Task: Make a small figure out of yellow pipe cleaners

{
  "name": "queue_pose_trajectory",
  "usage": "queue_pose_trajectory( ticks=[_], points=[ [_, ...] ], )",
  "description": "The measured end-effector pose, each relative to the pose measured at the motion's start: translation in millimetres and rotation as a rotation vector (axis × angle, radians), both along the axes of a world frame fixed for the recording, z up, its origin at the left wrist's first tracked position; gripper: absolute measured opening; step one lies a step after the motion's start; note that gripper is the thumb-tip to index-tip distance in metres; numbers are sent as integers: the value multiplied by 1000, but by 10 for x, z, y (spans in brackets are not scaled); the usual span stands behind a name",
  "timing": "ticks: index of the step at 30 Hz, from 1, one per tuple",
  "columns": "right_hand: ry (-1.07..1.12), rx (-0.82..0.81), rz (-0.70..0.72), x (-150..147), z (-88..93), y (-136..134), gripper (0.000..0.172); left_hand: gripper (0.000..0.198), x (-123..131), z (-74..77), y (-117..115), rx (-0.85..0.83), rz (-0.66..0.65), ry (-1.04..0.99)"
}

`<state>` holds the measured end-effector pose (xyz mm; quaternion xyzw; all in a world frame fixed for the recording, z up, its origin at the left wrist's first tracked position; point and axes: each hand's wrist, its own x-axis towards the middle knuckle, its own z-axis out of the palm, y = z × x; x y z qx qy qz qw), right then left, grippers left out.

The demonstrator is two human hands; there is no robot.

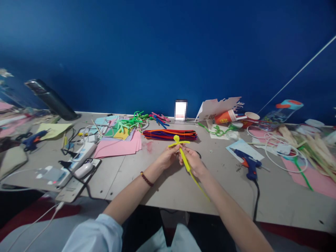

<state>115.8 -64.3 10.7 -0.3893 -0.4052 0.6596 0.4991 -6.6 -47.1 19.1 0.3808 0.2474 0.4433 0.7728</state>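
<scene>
A yellow pipe-cleaner figure [185,160] is held up between my two hands above the table's middle. It has a round looped head, two short arms spread sideways, a thick wound body and a long thin tail hanging toward the front edge. My left hand [169,157] pinches it at the upper body, just under the arms. From the other side, my right hand [193,161] has its fingers closed around the body. Some fingertips are hidden behind the figure. Just beyond lies a bundle of red, orange and purple pipe cleaners [169,134].
Pink paper sheets [118,145] and green pipe-cleaner pieces [133,120] lie left. A blue glue gun [248,162] with a trailing cord rests right. Further left are a power strip [78,159], a phone [76,185] and a mouse [84,169]. Paper cups [225,116] stand near the blue wall.
</scene>
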Motion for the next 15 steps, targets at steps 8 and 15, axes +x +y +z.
queue_pose_trajectory(
  ticks=[8,15],
  points=[
    [-784,562,-339,142,24,-7,30,27,54,-46,51,-69,180,66],
    [-1158,847,-357,111,-4,-36,32,20,29,-37,69,-34,280,114]
  ],
)
